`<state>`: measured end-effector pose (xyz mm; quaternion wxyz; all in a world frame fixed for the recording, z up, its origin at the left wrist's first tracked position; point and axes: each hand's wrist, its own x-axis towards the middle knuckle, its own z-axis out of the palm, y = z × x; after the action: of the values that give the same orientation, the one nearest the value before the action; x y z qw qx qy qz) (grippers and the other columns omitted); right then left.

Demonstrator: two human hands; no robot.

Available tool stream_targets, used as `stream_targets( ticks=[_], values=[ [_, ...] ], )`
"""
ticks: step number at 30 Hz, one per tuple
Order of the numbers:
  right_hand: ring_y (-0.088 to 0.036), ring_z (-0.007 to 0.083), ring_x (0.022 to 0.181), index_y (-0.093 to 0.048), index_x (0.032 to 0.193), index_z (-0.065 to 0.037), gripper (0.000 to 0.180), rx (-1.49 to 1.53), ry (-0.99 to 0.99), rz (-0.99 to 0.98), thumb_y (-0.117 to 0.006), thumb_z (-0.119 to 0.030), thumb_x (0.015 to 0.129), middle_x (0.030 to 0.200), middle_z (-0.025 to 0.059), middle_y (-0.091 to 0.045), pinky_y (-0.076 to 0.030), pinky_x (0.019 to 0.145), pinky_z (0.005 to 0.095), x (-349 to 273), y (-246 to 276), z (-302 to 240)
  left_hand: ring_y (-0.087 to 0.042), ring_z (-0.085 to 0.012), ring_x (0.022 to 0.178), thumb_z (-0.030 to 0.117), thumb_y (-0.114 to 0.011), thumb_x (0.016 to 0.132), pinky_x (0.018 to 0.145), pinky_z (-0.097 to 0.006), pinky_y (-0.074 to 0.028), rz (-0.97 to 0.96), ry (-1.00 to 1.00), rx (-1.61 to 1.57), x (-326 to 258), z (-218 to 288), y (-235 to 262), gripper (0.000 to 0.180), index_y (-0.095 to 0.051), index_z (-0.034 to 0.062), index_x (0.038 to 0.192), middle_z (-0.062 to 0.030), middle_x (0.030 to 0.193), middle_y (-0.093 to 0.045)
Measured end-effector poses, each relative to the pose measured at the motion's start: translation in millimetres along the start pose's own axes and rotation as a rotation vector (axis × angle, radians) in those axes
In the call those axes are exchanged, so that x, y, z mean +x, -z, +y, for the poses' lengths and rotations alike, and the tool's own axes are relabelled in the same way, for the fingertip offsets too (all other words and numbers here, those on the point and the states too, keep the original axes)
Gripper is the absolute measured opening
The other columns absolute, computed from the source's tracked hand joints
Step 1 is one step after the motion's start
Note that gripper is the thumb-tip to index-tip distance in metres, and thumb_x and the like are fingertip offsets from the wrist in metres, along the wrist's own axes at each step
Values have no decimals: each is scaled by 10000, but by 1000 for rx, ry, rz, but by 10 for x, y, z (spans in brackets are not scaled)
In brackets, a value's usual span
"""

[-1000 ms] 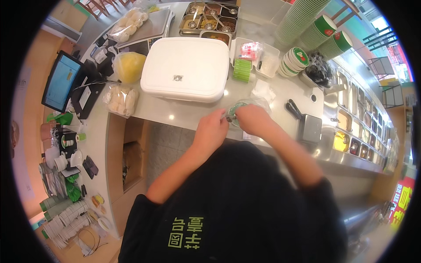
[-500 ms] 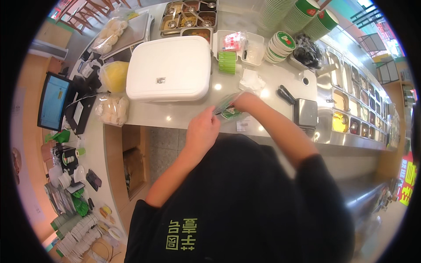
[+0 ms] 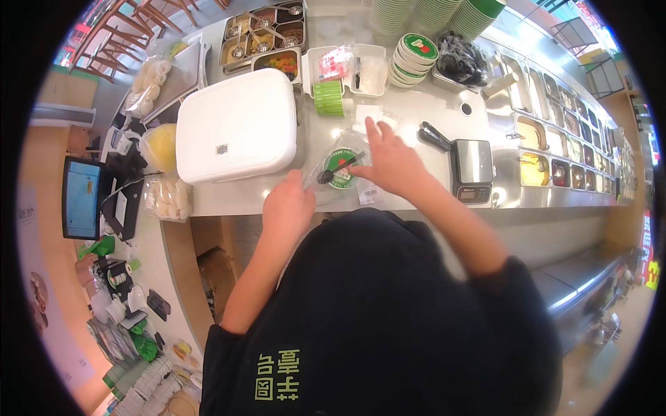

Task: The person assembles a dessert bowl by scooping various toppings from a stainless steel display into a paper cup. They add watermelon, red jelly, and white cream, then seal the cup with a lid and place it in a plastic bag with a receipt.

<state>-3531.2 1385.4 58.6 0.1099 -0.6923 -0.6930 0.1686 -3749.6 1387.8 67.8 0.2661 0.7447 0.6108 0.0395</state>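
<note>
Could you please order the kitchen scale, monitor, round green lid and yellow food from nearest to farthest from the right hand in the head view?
From the right hand:
1. Round green lid, just left, by the thumb.
2. Kitchen scale, to the right.
3. Yellow food, farther right, past the scale.
4. Monitor, at the far left.

light green characters point(image 3: 277, 375) stand large on the black shirt point(image 3: 416, 312) at the bottom of the frame. pale lettering curves along the rim of the green lid point(image 3: 341, 168) inside the clear bag point(image 3: 318, 163) at centre. red print marks a packet point(image 3: 333, 64) at upper centre, bright characters a red sign point(image 3: 651, 260) at the right edge. writing on the screen point(image 3: 82, 197) at left is too small to tell.
</note>
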Motion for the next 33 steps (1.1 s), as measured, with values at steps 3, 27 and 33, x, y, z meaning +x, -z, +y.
stream_targets(
  ticks=[3, 27, 33],
  values=[
    [-658, 392, 885, -501, 1248, 66, 461, -50, -104, -184, -586, -125, 838, 967, 265, -630, -534, 764, 453, 161, -157, 168, -642, -403, 877, 140, -566, 866, 776, -469, -505, 7, 39, 0, 52, -69, 25, 251, -621, -21, 1051, -248, 916, -671],
    [-662, 284, 721, -695, 938, 7, 277, 452, -299, -112, -605, -244, 863, 820, 175, -692, -520, 699, 359, 717, 710, 1316, -602, -130, 687, 251, -599, 942, 657, -305, -502, -3, 168, -705, 144, 230, -16, 294, -656, -10, 1066, -82, 751, -640],
    [-648, 189, 636, -697, 957, -4, 246, 272, -50, -421, -613, -204, 842, 790, 113, -693, -533, 604, 334, 1486, -185, 1686, -645, -189, 704, 251, -607, 933, 679, -315, -508, 103, 317, -442, -273, -541, -589, 284, -668, -5, 1041, -122, 780, -676]
  ],
)
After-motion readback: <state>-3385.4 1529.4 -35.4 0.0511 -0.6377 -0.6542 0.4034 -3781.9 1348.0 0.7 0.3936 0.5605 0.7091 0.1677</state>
